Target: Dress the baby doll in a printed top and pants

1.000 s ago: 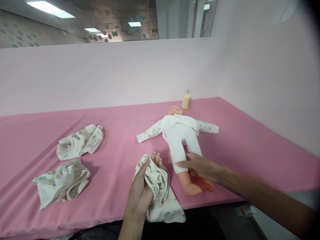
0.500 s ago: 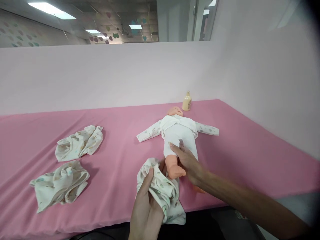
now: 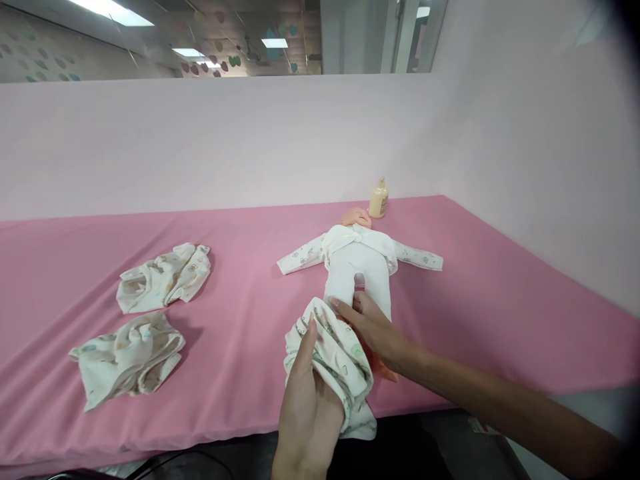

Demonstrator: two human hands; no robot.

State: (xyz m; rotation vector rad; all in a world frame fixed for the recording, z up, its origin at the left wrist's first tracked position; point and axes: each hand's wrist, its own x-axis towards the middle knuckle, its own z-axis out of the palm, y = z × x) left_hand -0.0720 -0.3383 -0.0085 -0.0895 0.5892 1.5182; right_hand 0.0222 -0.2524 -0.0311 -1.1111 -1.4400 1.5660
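Note:
A baby doll (image 3: 358,263) in a white patterned top and white leggings lies on its back on the pink table (image 3: 240,293), head toward the wall. My left hand (image 3: 307,408) grips a bunched white patterned garment (image 3: 334,357) at the near edge, drawn over the doll's left foot. My right hand (image 3: 373,325) reaches in from the right, fingers closed around the doll's lower legs. The doll's other foot shows as an orange patch beneath my right wrist.
Two crumpled white patterned garments, one farther (image 3: 164,278) and one nearer (image 3: 127,355), lie on the left of the table. A small cream bottle (image 3: 379,199) stands by the wall behind the doll's head. Pale pink walls close off the back and right side.
My right hand lifted the doll's legs and slid up toward its knees. My left hand brought the bunched garment right and up, over the doll's foot, which is now covered.

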